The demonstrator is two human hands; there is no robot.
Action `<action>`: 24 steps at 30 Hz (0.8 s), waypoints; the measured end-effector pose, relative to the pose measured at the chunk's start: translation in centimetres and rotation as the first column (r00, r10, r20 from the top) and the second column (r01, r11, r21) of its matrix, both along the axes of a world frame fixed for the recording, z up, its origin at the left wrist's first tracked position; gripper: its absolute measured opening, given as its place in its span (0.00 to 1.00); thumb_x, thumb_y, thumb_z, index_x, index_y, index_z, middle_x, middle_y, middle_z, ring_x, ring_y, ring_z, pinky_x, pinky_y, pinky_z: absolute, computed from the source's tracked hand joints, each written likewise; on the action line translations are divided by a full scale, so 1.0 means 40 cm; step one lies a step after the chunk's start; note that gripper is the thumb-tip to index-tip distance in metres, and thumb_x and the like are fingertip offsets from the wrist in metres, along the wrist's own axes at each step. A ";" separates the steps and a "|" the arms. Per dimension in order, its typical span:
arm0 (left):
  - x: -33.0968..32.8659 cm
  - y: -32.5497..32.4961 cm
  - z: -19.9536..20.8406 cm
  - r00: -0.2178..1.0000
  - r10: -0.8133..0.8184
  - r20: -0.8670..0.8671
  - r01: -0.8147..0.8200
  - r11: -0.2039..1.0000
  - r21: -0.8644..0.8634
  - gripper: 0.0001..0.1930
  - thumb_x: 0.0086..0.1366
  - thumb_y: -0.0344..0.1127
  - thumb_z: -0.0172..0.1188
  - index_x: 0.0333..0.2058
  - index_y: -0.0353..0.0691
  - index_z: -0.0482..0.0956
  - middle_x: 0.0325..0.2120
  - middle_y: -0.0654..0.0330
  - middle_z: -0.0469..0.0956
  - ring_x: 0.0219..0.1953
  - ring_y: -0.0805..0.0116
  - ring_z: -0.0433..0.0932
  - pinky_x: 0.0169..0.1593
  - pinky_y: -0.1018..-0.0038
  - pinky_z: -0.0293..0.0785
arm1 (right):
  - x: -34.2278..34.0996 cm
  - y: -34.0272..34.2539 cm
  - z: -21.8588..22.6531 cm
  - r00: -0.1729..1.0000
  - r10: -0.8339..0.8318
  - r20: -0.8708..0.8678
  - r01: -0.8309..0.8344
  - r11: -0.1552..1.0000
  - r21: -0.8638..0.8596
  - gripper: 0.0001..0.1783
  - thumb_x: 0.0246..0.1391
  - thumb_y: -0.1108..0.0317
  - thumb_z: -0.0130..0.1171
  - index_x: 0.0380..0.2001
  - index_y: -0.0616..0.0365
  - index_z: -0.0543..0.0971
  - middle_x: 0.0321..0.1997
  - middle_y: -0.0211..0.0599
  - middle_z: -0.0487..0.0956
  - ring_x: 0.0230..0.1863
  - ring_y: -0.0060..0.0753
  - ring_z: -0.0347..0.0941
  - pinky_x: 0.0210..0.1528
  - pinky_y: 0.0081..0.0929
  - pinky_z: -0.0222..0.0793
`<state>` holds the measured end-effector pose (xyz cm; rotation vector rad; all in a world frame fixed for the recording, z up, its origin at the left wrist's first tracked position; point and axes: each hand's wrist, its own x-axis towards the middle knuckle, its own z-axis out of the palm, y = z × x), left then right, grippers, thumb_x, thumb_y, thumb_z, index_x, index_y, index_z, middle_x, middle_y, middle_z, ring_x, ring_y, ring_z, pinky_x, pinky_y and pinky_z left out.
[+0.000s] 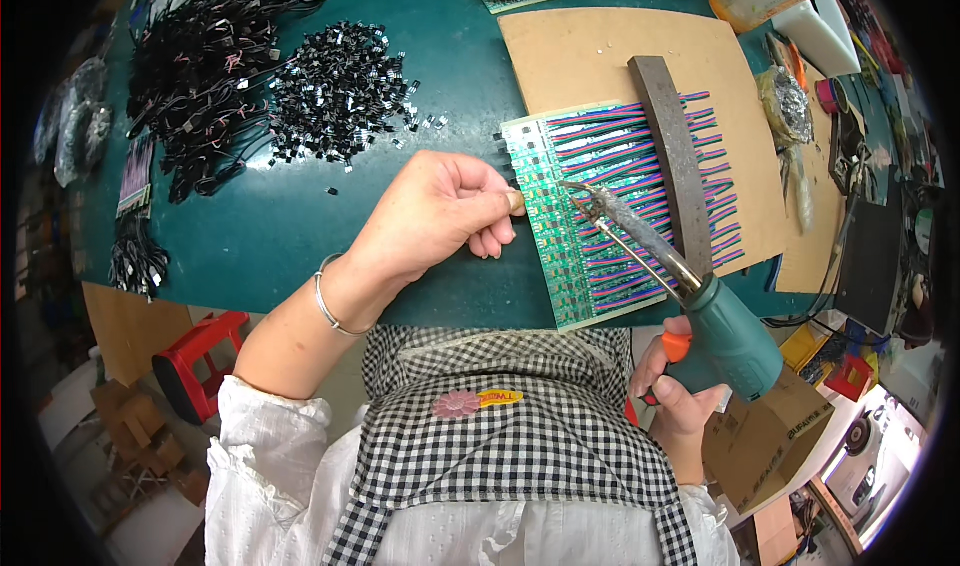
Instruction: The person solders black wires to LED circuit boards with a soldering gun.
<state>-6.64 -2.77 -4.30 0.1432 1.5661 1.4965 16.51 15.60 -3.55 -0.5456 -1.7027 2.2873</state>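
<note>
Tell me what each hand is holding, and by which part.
The right hand grips the green soldering gun by its handle. The left hand pinches the left edge of the green circuit board panel.

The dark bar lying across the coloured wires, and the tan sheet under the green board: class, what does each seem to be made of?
The dark bar looks like heavy metal, probably steel: dull grey-brown, matte and rust-toned, with squared edges. The tan sheet looks like cardboard or thin fibreboard: flat, matte brown, scuffed, with a cleanly cut edge. Which of the two it is cannot be told.
</note>
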 end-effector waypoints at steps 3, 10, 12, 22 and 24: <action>0.002 -0.001 0.000 1.000 0.006 0.011 -0.006 1.000 0.003 0.08 0.60 0.30 0.56 0.25 0.32 0.77 0.17 0.61 0.77 0.17 0.78 0.74 0.22 0.85 0.70 | -0.004 -0.002 0.005 1.000 0.019 -0.005 -0.019 1.000 -0.021 0.31 0.44 0.70 0.62 0.49 0.73 0.62 0.20 0.38 0.69 0.17 0.29 0.68 0.16 0.23 0.68; -0.019 -0.025 0.017 0.999 -0.044 -0.002 0.044 0.999 -0.025 0.07 0.60 0.29 0.57 0.30 0.29 0.78 0.20 0.58 0.78 0.18 0.78 0.75 0.24 0.84 0.72 | -0.005 0.000 0.011 1.000 -0.028 -0.014 0.028 0.999 -0.039 0.31 0.43 0.70 0.63 0.48 0.73 0.63 0.20 0.37 0.69 0.16 0.28 0.67 0.16 0.22 0.68; -0.044 -0.046 0.029 0.993 -0.047 -0.108 0.037 0.994 -0.098 0.07 0.59 0.28 0.58 0.32 0.30 0.79 0.21 0.58 0.79 0.20 0.78 0.75 0.25 0.84 0.72 | -0.001 0.009 0.004 0.999 -0.019 -0.028 0.018 1.000 -0.021 0.31 0.43 0.69 0.63 0.48 0.72 0.63 0.20 0.37 0.69 0.16 0.28 0.67 0.16 0.22 0.68; -0.116 -0.038 -0.027 0.224 -0.312 -0.923 -0.255 0.896 -0.365 0.07 0.47 0.29 0.66 0.25 0.38 0.76 0.25 0.60 0.71 0.31 0.61 0.68 0.38 0.69 0.65 | -0.006 0.005 0.006 0.999 0.004 -0.039 -0.006 0.999 -0.042 0.31 0.43 0.70 0.63 0.49 0.72 0.63 0.20 0.38 0.69 0.17 0.28 0.67 0.17 0.22 0.68; -0.113 -0.040 -0.032 0.189 -0.327 -0.926 -0.249 0.897 -0.367 0.07 0.47 0.28 0.65 0.25 0.37 0.75 0.25 0.60 0.71 0.31 0.61 0.68 0.37 0.68 0.65 | 0.001 0.004 0.002 0.999 -0.025 -0.036 0.024 0.999 -0.033 0.31 0.43 0.70 0.63 0.49 0.72 0.63 0.20 0.38 0.69 0.17 0.28 0.67 0.17 0.22 0.69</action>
